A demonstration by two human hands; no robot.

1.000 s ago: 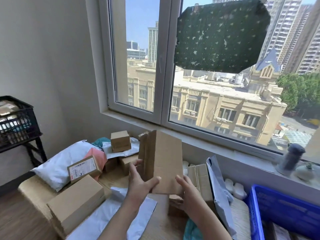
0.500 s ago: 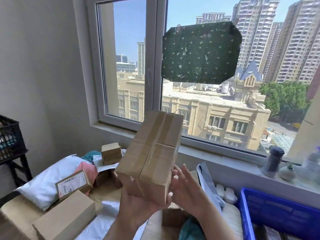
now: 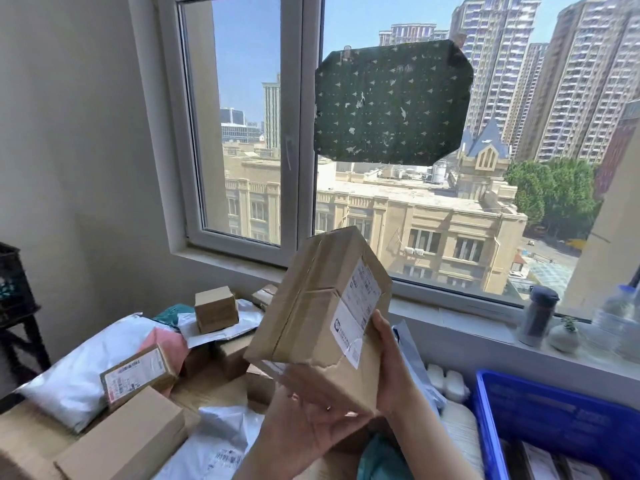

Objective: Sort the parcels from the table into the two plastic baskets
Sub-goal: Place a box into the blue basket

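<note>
We've got a cardboard box [image 3: 318,317] held up in front of the window [image 3: 294,133], tilted, w/ its white shipping label [image 3: 356,306] facing up-right. Left hand [image 3: 311,420] is palm-up under the box's lower end, fingers spread and lightly curled round the bottom edge; right hand [image 3: 391,365] cups the box's right side, thumb up along the label edge. Both hands clamped on it, so the box is off the table.

Left of & below the left hand: more parcels on the table, i.e. a small brown box [image 3: 216,308] atop white mailers, a labelled box [image 3: 138,374], a long plain carton [image 3: 121,441], a big white poly bag [image 3: 86,362]. Right of & below the right hand: blue basket [image 3: 554,417], parcels inside. Far left of the hands, at frame edge: black basket [image 3: 14,282] on a stand.
</note>
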